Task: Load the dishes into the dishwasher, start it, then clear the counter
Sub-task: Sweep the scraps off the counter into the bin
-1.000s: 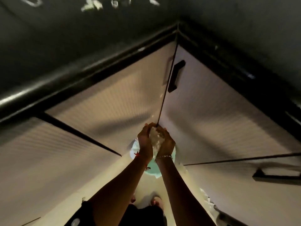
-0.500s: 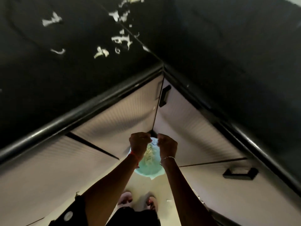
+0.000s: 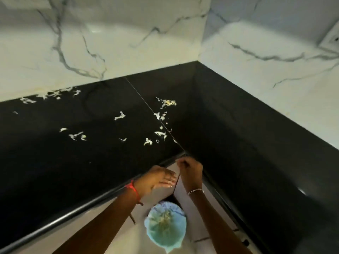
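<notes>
— How many hands are over the counter?

— Two, close together at its inner corner, just off the front edge. The left hand is spread, fingers straight, gripping nothing. The right hand is beside it with its fingers curled in towards the thumb. From here I cannot tell if it pinches a bit of something or is just clenched.

— Anything on the wrists?

— One red thread on the left, one thin bracelet on the right.

— And the counter itself?

— Black, L-shaped, with one seam running diagonally from the back wall to the corner where the hands are. Pale scraps lie on it in three loose groups: a line against the back wall on the left, a handful in the middle, and the thickest lot along the seam. More than twenty bits, too small and blurred to count exactly.

— Where is the rubbish going?

— There is one bin on the floor, straight below the hands, lined in pale blue, with a heap of the same scraps inside.

— What's behind?

— Two white marble-veined walls meeting at the corner, and one plate, maybe a socket, high on the right.
</notes>
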A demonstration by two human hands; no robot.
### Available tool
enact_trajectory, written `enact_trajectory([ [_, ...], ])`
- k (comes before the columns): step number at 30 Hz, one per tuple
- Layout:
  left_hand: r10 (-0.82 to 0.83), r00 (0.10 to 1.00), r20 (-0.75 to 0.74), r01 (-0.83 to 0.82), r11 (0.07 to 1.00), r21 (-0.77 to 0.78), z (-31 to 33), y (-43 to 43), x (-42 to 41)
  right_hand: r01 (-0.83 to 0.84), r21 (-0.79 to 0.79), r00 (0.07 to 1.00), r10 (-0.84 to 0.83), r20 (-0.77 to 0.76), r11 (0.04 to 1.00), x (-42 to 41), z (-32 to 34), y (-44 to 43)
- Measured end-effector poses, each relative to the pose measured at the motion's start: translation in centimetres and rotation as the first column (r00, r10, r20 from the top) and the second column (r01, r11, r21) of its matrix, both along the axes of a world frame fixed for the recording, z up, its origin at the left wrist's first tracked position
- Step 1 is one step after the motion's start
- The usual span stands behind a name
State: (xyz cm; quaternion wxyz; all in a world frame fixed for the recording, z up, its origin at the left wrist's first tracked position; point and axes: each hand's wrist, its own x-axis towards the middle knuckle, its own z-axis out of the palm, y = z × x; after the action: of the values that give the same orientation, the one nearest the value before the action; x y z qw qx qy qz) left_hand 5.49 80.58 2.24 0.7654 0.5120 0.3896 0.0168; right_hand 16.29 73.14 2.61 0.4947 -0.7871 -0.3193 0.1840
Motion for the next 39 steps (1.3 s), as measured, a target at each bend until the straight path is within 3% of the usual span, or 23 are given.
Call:
enact_trajectory([
  [5, 0.195, 0.981, 0.027, -0.195, 0.945, 0.262, 4.2, 4.1, -1.2, -0.131, -0.003, 0.977, 0.130, 0.170, 0.991, 0.0, 3.5, 2.3],
  [9, 0.282, 0.954, 0.099, -0.295, 0.830, 0.473, 4.9, 7.6, -2.5, -0.313, -0.143, 0.896, 0.341, 0.284, 0.939, -0.5, 3.2, 5.6],
  [13, 0.318, 0.945, 0.071, -0.280, 0.681, 0.676, 4.5, 11.5, -4.6, -0.358, -0.213, 0.849, 0.412, 0.330, 0.909, -2.1, 3.3, 10.2],
  [16, 0.379, 0.925, 0.038, -0.284, 0.619, 0.733, 4.3, 15.1, -7.4, -0.425, -0.257, 0.803, 0.493, 0.336, 0.868, -4.3, 3.4, 14.5],
  [20, 0.253, 0.967, 0.015, -0.158, 0.556, 0.816, 4.3, 17.7, -9.6, -0.431, -0.240, 0.801, 0.491, 0.344, 0.870, -6.0, 3.0, 17.5],
  [23, 0.254, 0.967, -0.037, -0.102, 0.513, 0.852, 4.0, 22.0, -12.5, -0.441, -0.204, 0.802, 0.486, 0.347, 0.874, -7.5, 2.6, 22.1],
  [28, 0.545, 0.838, 0.028, -0.289, 0.400, 0.870, 3.8, 28.6, -17.4, -0.396, -0.287, 0.816, 0.478, 0.327, 0.872, -8.6, 2.1, 28.8],
  [35, 0.618, 0.786, 0.007, -0.262, 0.323, 0.910, 2.4, 35.5, -22.4, -0.456, -0.431, 0.745, 0.599, 0.295, 0.779, -8.2, 1.6, 37.3],
  [37, 0.665, 0.744, -0.060, -0.192, 0.300, 0.934, 1.5, 37.2, -23.4, -0.446, -0.454, 0.744, 0.601, 0.292, 0.772, -8.3, 1.5, 39.6],
  [39, 0.723, 0.671, -0.162, -0.150, 0.347, 0.926, 0.8, 38.4, -24.1, -0.427, -0.505, 0.735, 0.613, 0.290, 0.750, -8.3, 1.4, 41.5],
])
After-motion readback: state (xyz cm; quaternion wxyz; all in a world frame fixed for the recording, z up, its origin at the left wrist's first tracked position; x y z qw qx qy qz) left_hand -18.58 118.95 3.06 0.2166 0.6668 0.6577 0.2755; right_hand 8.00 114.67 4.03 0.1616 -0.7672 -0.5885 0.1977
